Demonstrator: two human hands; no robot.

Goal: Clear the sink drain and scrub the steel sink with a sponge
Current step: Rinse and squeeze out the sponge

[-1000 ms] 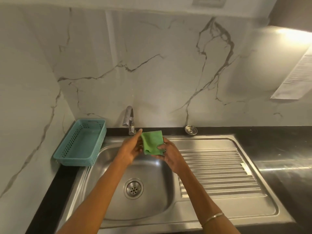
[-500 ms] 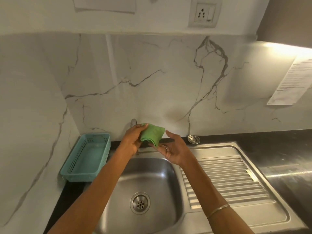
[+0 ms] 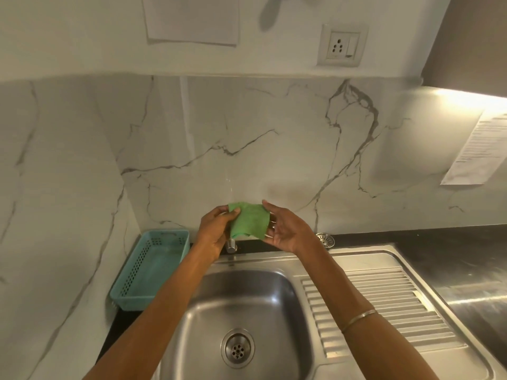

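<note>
We hold the green sponge [image 3: 248, 223] above the back edge of the steel sink [image 3: 247, 292] — left hand [image 3: 216, 229] pinching one side, right hand [image 3: 285, 231] seemingly gripping the other.

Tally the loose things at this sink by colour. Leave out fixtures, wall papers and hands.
Green: 1, the sponge, held by the left hand and the right hand
Teal: 1, the basket
Steel: 1, the drain strainer
Total: 3
</note>
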